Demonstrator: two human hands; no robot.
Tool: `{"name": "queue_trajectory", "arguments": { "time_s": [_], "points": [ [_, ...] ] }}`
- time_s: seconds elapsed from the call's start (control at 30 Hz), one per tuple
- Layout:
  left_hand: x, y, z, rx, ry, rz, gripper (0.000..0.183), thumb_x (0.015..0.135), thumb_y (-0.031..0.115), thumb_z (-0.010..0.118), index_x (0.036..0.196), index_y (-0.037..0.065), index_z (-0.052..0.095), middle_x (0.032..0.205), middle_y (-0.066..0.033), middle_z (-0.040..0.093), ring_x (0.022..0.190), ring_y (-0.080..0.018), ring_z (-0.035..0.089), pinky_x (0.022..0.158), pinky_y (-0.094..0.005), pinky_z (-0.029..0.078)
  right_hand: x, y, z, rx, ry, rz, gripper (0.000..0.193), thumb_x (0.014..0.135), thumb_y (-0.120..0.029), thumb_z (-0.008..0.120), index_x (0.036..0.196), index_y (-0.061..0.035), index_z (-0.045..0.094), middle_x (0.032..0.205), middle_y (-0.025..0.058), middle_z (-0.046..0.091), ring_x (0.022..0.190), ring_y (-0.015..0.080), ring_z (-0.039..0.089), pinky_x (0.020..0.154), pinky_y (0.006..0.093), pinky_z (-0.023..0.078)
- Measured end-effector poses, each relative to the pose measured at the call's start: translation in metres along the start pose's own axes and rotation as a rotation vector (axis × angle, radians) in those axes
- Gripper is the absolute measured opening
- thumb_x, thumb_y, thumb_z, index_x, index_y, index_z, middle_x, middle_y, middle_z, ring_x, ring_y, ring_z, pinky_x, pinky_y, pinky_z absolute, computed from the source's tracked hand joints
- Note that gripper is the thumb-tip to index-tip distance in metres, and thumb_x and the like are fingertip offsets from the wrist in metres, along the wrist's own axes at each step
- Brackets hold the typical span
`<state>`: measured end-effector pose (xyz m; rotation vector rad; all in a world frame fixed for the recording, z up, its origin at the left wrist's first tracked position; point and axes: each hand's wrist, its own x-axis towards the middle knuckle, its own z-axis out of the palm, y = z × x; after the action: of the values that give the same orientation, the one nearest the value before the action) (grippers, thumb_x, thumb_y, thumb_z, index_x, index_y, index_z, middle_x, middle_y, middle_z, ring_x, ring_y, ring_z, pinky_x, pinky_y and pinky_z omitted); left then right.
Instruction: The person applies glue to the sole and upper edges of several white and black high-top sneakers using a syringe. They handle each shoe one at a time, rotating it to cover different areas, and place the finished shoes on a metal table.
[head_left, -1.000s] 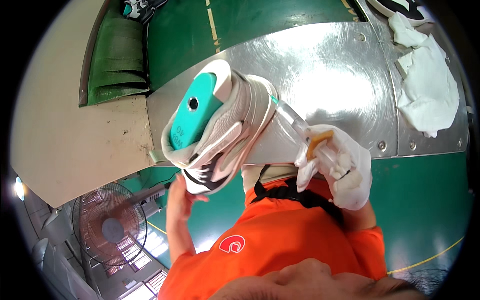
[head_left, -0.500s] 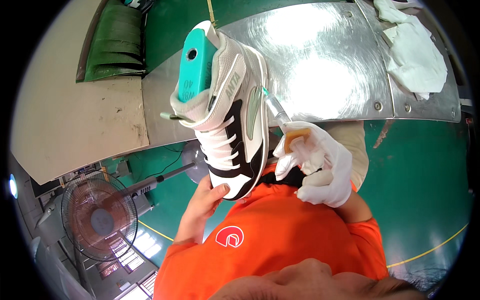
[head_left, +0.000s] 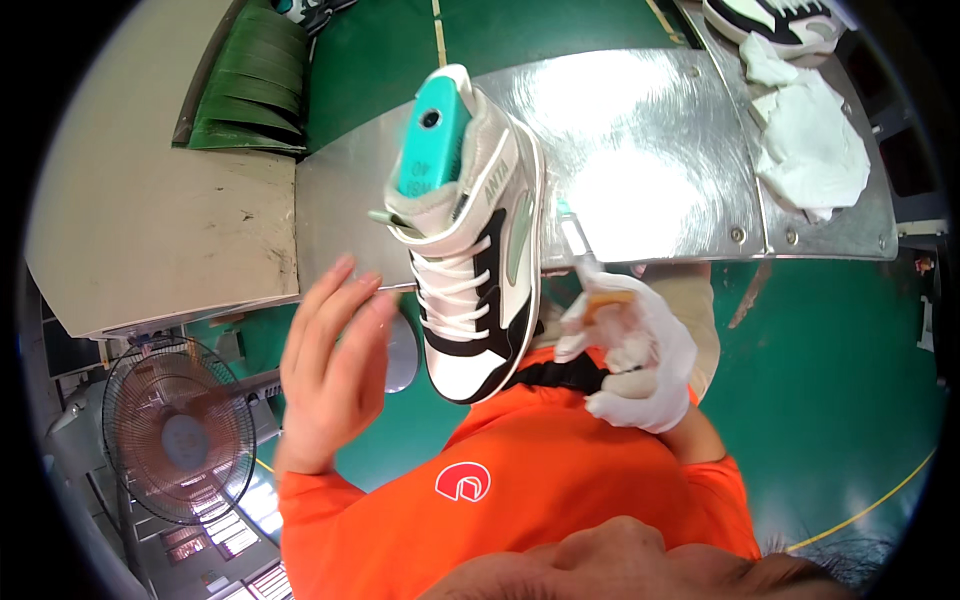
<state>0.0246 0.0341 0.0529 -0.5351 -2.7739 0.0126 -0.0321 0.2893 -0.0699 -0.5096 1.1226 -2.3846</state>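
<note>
A white, black and grey high-top sneaker rests on the metal table's near edge, its toe jutting out over my lap. Inside its collar sits a teal shoe last with a round hole. My bare left hand is off the shoe, to the left of its laces, fingers stretched out and holding nothing. To the right of the sneaker, my white-gloved right hand grips a clear syringe with an amber flange and a teal tip. The tip points away from me, apart from the shoe's sole edge.
The shiny metal table spans the middle. A crumpled white cloth lies on its right part, near another sneaker. A green strip curtain hangs at the beige machine. At the lower left stands a fan.
My left hand has let go of the sneaker's toe, moved left and up, and opened. The syringe tip has come away from the shoe's side. The view has shifted slightly.
</note>
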Motion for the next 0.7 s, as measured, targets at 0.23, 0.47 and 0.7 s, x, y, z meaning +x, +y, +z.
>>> {"name": "queue_trajectory", "arguments": {
  "time_s": [0.23,0.47,0.7],
  "points": [
    [0.091,-0.052,0.039,0.559,0.106,0.877,0.038,0.086,0.019,0.055,0.124,0.021,0.048,0.130,0.0032,0.046,0.127,-0.0156,0.042,0.107,-0.0503,0.039,0.023,-0.005,-0.030,-0.365,0.325,-0.242,0.089,0.055,0.006,0.078,0.132,-0.0033,0.034,0.112,0.0132,0.052,0.097,0.0224,0.059,0.075,0.0310,0.052],
    [0.176,-0.144,0.034,0.541,0.195,0.505,0.046,0.073,0.014,0.067,0.118,0.020,0.057,0.111,-0.0012,0.056,0.108,-0.0235,0.055,0.093,-0.0403,0.048,0.059,-0.026,-0.085,-0.784,0.753,-0.344,0.076,0.062,0.003,0.079,0.127,-0.0016,0.039,0.107,0.0107,0.053,0.086,0.0141,0.054,0.075,0.0264,0.048],
    [0.263,-0.300,0.086,0.505,-0.198,-0.295,0.084,0.054,0.022,0.082,0.131,0.017,0.048,0.110,-0.0089,0.056,0.103,-0.0316,0.054,0.083,-0.0386,0.051,0.061,-0.030,-0.092,-1.239,0.878,-0.380,0.085,0.056,-0.015,0.085,0.127,0.0038,0.043,0.105,0.0172,0.058,0.088,0.0255,0.060,0.078,0.0335,0.050]
  ]
}}
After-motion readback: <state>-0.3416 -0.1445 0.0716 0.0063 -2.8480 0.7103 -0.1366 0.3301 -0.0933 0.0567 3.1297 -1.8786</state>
